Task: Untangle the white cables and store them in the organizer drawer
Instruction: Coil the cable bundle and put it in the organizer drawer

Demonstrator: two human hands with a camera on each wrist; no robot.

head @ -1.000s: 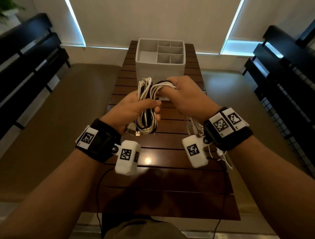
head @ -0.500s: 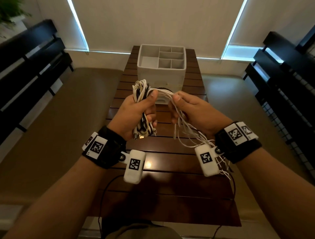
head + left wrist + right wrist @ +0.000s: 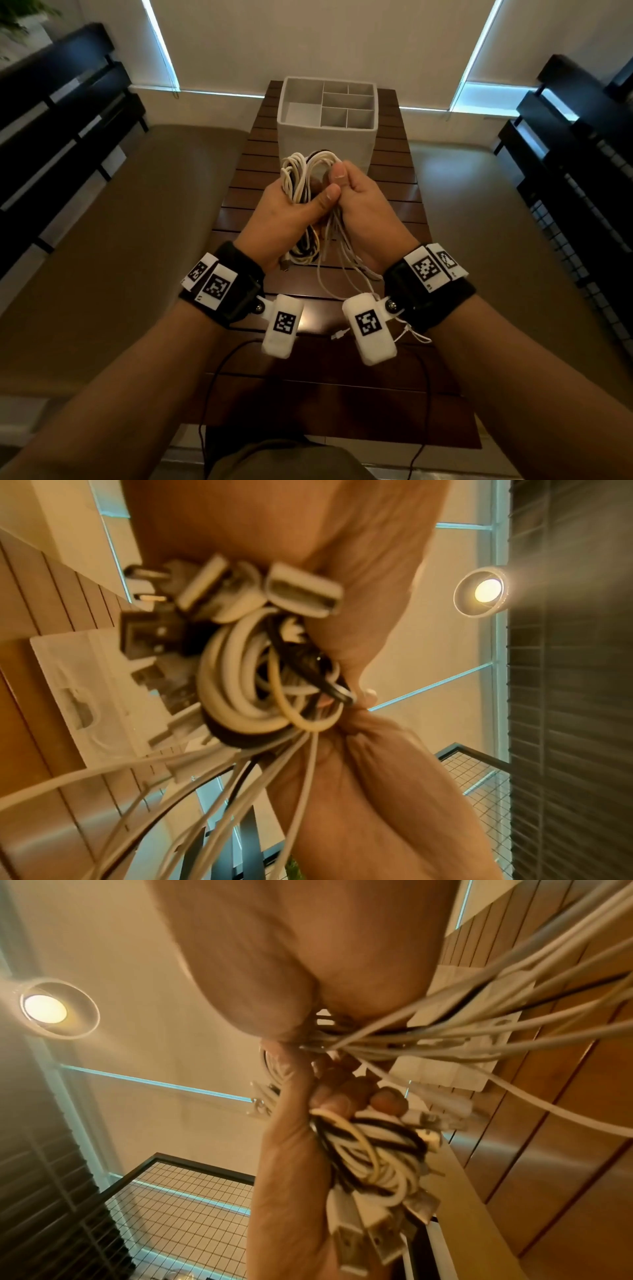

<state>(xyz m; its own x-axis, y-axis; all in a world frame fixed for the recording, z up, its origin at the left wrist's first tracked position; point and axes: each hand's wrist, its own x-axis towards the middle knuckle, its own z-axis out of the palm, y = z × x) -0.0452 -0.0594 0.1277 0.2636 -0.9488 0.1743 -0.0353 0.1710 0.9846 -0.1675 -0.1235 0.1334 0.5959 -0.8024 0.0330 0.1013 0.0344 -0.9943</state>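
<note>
A tangled bundle of white and black cables [image 3: 301,174] is held above the slatted wooden table [image 3: 308,404], just in front of the white organizer box [image 3: 325,140] with its open compartments. My left hand [image 3: 298,209] grips the coiled part, thumb across it. My right hand [image 3: 346,185] pinches white loops at the top and touches the left hand. Loose white strands [image 3: 342,260] hang below my right wrist. The left wrist view shows the coil [image 3: 246,674] with several USB plugs [image 3: 301,593]. In the right wrist view, strands [image 3: 479,1020] fan out from my right palm.
A flat white packet [image 3: 85,691] lies on the table under the hands. One white connector end [image 3: 337,334] rests on the table near my right wrist. Black slatted benches [image 3: 51,137] flank the table on both sides. A thin black wire [image 3: 219,370] crosses the near table edge.
My hands have come together: the right hand moved left against the left hand, and the strands it had drawn out to the right are gathered back by the coil.
</note>
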